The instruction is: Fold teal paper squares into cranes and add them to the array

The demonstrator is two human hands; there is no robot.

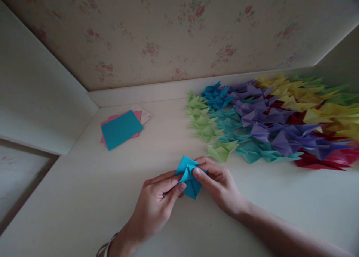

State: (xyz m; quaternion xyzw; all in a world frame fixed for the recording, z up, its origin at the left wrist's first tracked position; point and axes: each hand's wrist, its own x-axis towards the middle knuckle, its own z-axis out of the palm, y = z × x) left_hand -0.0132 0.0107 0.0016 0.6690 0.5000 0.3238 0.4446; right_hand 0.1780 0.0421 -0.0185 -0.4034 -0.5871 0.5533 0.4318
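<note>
A piece of blue origami paper (192, 186), partly folded with creases and a raised flap, is held between both hands above the white table. My left hand (158, 199) pinches its left side, thumb at the lower left edge and fingers behind. On the opposite side, my right hand (220, 184) grips the paper with the thumb pressed on the front near the upper right and the fingers behind it. Parts of the fingers are hidden by the paper.
A teal paper sheet (122, 130) tops a small stack with pink paper (137, 115) at the left. Rows of folded paper cranes fill the right: light green (221, 151), purple (286, 139), yellow (336, 113) and others. Floral wallpaper (168, 36) rises behind the white table (92, 197).
</note>
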